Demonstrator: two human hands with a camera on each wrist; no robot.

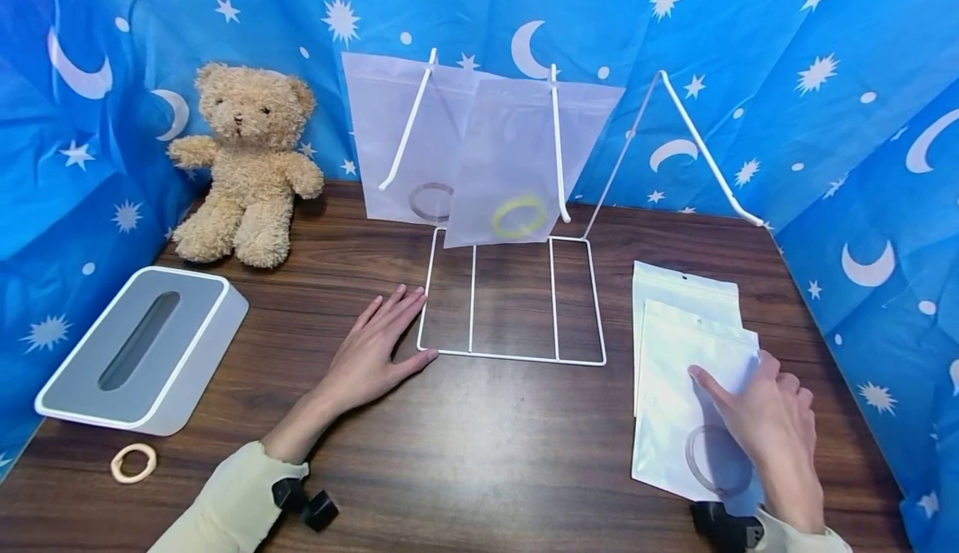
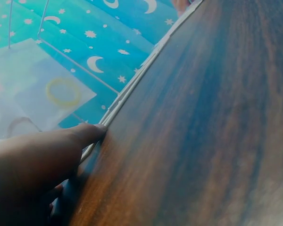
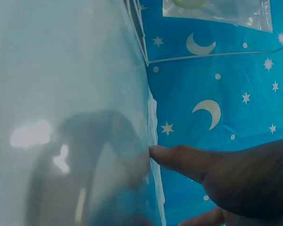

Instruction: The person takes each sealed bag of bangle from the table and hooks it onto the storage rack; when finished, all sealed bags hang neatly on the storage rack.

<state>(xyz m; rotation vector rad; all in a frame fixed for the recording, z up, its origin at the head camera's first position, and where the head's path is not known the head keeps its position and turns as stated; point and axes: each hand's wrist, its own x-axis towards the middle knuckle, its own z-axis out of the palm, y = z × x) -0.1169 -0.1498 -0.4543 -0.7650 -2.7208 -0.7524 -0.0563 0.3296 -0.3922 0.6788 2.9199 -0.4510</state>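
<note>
My left hand (image 1: 375, 353) lies palm down on the table, its fingertips and thumb at the left side of the white wire rack's base (image 1: 517, 359). In the left wrist view my thumb (image 2: 87, 133) meets the wire. My right hand (image 1: 775, 420) rests over the right side of a white zip bag (image 1: 667, 420) holding a dark ring, the thumb lying straight across its face. This bag overlaps another zip bag (image 1: 685, 280). The thumb (image 3: 179, 155) touches the bag's surface in the right wrist view; the other fingers are mostly hidden.
From two rack arms hang zip bags, one with a yellow ring (image 1: 519, 216), one with a dark ring (image 1: 431, 201). The right arm (image 1: 708, 153) carries nothing. A teddy bear (image 1: 247, 161), a grey tissue box (image 1: 142, 345) and a beige ring (image 1: 133, 463) are at left.
</note>
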